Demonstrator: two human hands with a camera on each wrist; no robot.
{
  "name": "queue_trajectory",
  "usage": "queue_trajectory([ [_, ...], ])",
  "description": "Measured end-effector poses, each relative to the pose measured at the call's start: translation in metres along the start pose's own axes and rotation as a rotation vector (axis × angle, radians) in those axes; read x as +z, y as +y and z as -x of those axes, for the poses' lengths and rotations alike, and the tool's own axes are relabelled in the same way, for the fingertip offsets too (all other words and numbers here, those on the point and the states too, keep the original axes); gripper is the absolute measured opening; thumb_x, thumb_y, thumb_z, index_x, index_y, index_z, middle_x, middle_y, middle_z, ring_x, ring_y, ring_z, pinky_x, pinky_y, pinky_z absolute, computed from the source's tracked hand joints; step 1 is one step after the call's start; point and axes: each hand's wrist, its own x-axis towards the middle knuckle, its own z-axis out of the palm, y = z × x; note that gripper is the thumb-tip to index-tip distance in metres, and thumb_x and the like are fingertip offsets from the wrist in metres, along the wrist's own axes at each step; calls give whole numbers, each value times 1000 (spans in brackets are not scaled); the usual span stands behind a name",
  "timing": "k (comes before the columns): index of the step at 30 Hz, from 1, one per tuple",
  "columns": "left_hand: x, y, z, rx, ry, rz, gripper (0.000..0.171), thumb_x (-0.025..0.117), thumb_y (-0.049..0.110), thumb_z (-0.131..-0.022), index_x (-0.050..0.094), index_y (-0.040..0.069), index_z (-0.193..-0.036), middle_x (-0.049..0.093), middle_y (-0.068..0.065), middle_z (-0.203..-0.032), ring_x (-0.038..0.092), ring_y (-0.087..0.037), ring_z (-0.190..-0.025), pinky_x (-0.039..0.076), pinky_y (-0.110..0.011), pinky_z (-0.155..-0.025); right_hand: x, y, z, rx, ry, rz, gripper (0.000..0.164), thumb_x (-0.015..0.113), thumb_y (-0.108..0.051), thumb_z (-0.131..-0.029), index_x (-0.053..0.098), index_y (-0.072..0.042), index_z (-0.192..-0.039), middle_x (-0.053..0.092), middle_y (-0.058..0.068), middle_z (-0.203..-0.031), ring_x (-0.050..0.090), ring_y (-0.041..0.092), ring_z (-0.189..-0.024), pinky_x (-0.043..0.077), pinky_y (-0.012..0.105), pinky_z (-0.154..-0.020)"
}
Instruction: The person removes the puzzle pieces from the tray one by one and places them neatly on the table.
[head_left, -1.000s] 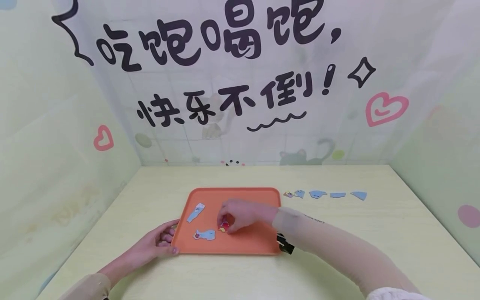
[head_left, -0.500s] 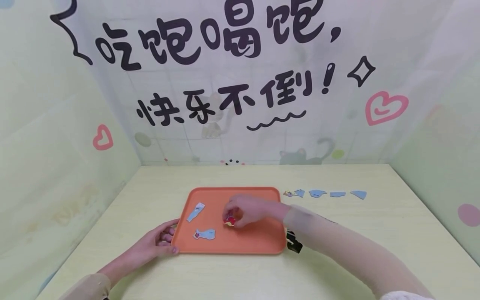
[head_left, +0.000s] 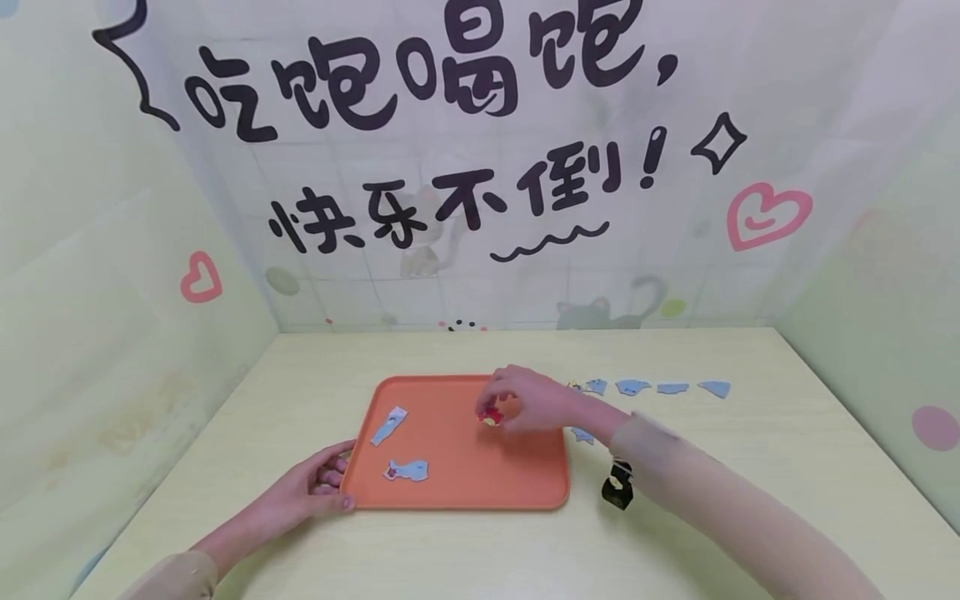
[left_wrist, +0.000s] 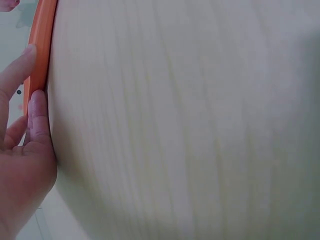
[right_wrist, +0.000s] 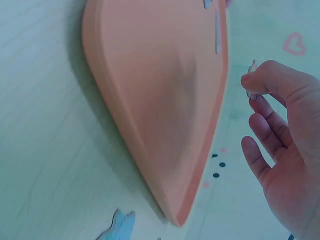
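My right hand (head_left: 528, 396) pinches a small red and yellow puzzle piece (head_left: 491, 417) between thumb and fingertips, raised over the back right part of an orange tray (head_left: 465, 487). In the right wrist view that piece (right_wrist: 252, 82) is seen edge-on, and the other fingers are bent loosely. At the tray's front left corner my left hand (head_left: 315, 487) grips the rim, thumb at the front and fingers at the left side. The left wrist view shows its thumb (left_wrist: 22, 70) against the tray wall. Two light blue puzzle pieces (head_left: 389, 426) lie on the tray's left half.
Beyond the tray's right side, several light blue pieces (head_left: 633, 387) lie in a row at the back of the pale wooden table (head_left: 720, 467). Another blue piece (head_left: 582, 436) lies beside the tray's right edge, partly under my right forearm. A printed cloth backdrop surrounds the table.
My right hand has lifted the red and yellow piece from the tray's middle and carried it back and to the right. My left hand has stayed at the tray's corner.
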Motion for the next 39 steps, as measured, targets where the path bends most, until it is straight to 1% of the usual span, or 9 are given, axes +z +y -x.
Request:
queue_trajectory([
  [6,0,1,1,3,4,1,94,80,19,-82,24,-4,-153,45,-21,-124,51,-6,-97,52,-16,-83,-14,13,20,26,92,-29,32,72,-9,-81,72,-26,-108,62,-10,-105,54,20,-105,47,36,-89],
  [12,-1,2,2,10,4,-1,93,80,18,-82,24,-4,-153,45,-21,-123,51,-5,-96,53,-15,-82,-25,25,46,-3,169,-21,32,71,-7,-81,73,-23,-109,63,-8,-104,54,27,-104,48,44,-86],
  [17,0,1,1,12,-3,11,92,79,18,-83,24,-4,-153,45,-21,-123,51,-5,-96,53,-15,-82,-30,35,67,-33,217,14,31,71,-5,-82,72,-21,-109,64,-7,-104,54,26,-100,50,41,-83],
  [19,0,0,1,16,-5,16,92,79,17,-83,24,-4,-153,45,-21,-124,51,-5,-97,53,-15,-82,-31,40,76,-33,231,28,30,71,-5,-83,72,-21,-108,64,-7,-104,54,25,-100,50,40,-85],
  [26,2,-1,2,27,-4,18,92,79,17,-83,24,-4,-153,46,-21,-124,51,-4,-97,52,-15,-82,-28,57,104,18,258,12,32,74,-4,-82,73,-21,-109,65,-6,-108,56,26,-104,51,45,-87],
  [28,2,-1,2,29,-4,19,92,79,16,-83,24,-4,-153,45,-21,-124,51,-4,-96,52,-15,-82,-27,62,110,27,265,6,33,75,-3,-82,72,-22,-109,66,-6,-109,56,25,-104,52,44,-86],
  [31,1,-1,2,28,-5,20,92,79,16,-83,23,-4,-153,45,-21,-124,51,-4,-97,52,-15,-82,-25,67,118,46,272,10,35,74,-3,-82,72,-26,-108,66,-8,-110,56,21,-105,51,39,-86],
  [34,1,0,2,16,-3,20,92,79,17,-83,24,-2,-154,45,-21,-125,51,-4,-97,52,-15,-83,-24,71,125,63,271,19,35,74,-3,-82,72,-27,-108,66,-9,-110,55,19,-104,50,36,-85],
  [39,1,-1,2,14,-11,26,91,78,17,-84,23,-2,-154,45,-21,-126,51,-5,-98,51,-15,-83,-22,78,135,93,252,38,35,73,-2,-82,72,-23,-110,67,-8,-110,55,21,-103,50,37,-86],
])
